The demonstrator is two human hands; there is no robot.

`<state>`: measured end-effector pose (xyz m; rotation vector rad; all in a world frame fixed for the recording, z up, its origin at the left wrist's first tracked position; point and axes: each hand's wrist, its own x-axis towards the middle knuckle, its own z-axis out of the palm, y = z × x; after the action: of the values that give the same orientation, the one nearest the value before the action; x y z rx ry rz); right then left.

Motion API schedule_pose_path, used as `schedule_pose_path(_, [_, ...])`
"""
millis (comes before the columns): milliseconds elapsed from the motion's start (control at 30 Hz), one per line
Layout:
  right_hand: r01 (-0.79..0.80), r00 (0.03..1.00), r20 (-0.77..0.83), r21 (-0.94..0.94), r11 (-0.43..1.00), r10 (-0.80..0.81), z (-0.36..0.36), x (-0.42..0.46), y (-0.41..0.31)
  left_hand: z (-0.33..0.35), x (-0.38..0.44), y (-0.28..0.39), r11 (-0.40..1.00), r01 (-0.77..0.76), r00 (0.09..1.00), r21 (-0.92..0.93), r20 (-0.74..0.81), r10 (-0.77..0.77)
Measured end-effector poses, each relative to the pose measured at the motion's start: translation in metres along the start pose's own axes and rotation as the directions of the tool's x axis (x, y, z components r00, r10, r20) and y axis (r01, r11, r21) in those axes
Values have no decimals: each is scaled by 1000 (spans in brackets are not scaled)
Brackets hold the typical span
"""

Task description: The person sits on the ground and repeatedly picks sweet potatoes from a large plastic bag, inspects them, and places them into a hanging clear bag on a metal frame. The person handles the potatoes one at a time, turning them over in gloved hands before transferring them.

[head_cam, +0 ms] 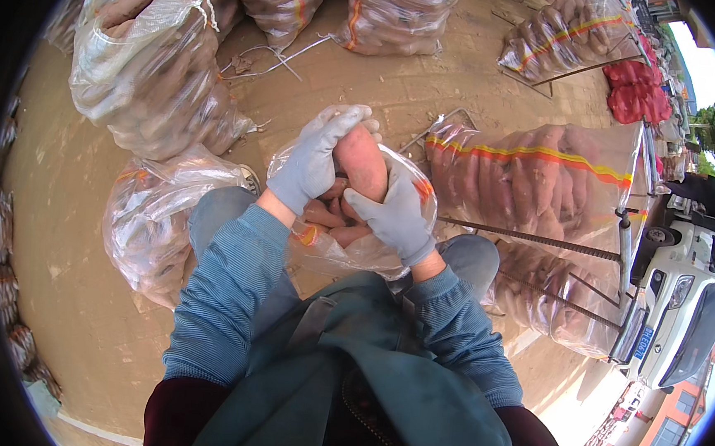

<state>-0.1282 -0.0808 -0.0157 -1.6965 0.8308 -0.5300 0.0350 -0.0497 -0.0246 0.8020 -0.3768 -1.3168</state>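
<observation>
A large, pink-skinned sweet potato point(362, 160) is held between my two gloved hands, above an opened clear plastic sack point(342, 260). My left hand point(320, 158), in a grey work glove, wraps its upper end. Against its lower right side presses my right hand point(398, 216), gloved alike, thumb pointing left. Several more sweet potatoes point(326, 213) lie inside the sack, partly hidden by the hands. The sack stands between my knees, its rim spread wide.
To the right, filled sacks of sweet potatoes point(523, 172) rest by a metal frame with a rebar rod point(530, 236). A tall full sack point(156, 78) stands at the left, another sack point(152, 221) below it. White cord point(281, 62) lies on the ground. A white vehicle point(682, 295) is parked far right.
</observation>
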Motion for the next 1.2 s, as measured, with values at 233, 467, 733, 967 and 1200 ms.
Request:
schedule_pose_path(233, [-77,988,132,-22,997,79,-8,-7,-30,-22,6,-5,978,51,993,-204,-93,-71])
schedule_pose_path(467, [-113,968,-162,402,909,192,-196,-113,-149,-28,16,-18,974,87,988,-210,-107,-111])
schedule_pose_path(733, [-523,744,-531,-86,848,405,-375,-94,-198,-42,15,-15,991,65,978,-117,-190,-87])
schedule_pose_path(967, [-564,822,-111,-305,768,559,-436,-32,-72,-38,22,-15,992,98,975,-78,-192,-111])
schedule_pose_path(1200, [-670,676,-182,-555,493,714,-373,0,-34,-35,16,-3,996,27,982,-80,-184,-42])
